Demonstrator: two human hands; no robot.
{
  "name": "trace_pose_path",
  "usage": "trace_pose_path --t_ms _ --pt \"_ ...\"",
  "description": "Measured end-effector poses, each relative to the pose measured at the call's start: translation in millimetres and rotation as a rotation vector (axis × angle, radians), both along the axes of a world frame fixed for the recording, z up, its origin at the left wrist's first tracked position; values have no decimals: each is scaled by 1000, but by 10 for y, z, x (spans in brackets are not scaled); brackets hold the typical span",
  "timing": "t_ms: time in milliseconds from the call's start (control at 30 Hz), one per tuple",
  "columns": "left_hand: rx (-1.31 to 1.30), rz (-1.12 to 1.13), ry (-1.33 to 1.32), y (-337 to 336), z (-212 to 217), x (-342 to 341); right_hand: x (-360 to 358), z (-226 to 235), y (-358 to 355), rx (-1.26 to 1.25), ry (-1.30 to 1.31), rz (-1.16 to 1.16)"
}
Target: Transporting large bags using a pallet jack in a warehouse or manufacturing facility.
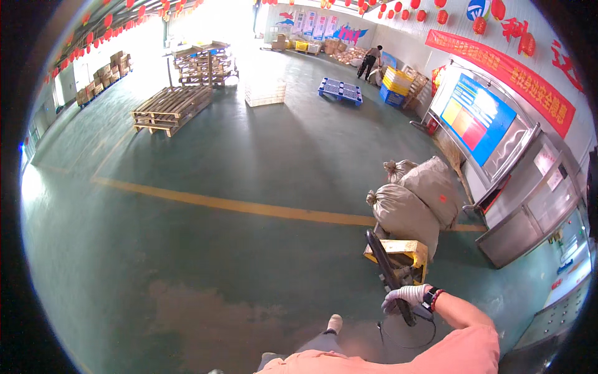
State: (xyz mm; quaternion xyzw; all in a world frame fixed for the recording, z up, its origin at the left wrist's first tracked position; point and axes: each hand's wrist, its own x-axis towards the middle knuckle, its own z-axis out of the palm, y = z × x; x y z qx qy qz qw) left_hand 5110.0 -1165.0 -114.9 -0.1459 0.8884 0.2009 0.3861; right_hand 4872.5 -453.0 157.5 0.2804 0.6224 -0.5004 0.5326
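Note:
My right hand (399,299), in a whitish glove with a dark watch and red beads at the wrist, is closed round the black handle (382,257) of a pallet jack. The yellow body (411,247) of the jack stands just beyond the handle. Several stuffed beige sacks (408,215), tied at their necks, are piled behind it and appear to rest on its forks, which they hide. A thin black cable or cord (416,346) loops below my right hand. My left hand is out of the picture.
A yellow line (249,206) crosses the green floor. Wooden pallets (171,107), a white crate (265,95) and a blue pallet (341,90) stand farther off. At right are a display board (476,118), a broom (458,165) and a metal door (529,215). Another person (370,61) stoops far back.

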Motion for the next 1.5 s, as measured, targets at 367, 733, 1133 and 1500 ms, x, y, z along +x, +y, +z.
trace_pose_path --t_ms 367,733,1133,1500 --pt "143 166 -278 -1164 -418 732 -561 11 -1691 99 -137 121" --pt "482 325 434 -2498 433 -2035 -2143 -282 -3906 -310 -383 165" --pt "309 405 221 -4309 90 -2402 -3654 -268 -5556 -345 -290 68" --pt "306 218 299 -5599 -460 -3051 -4384 -705 -7692 -124 379 -626"
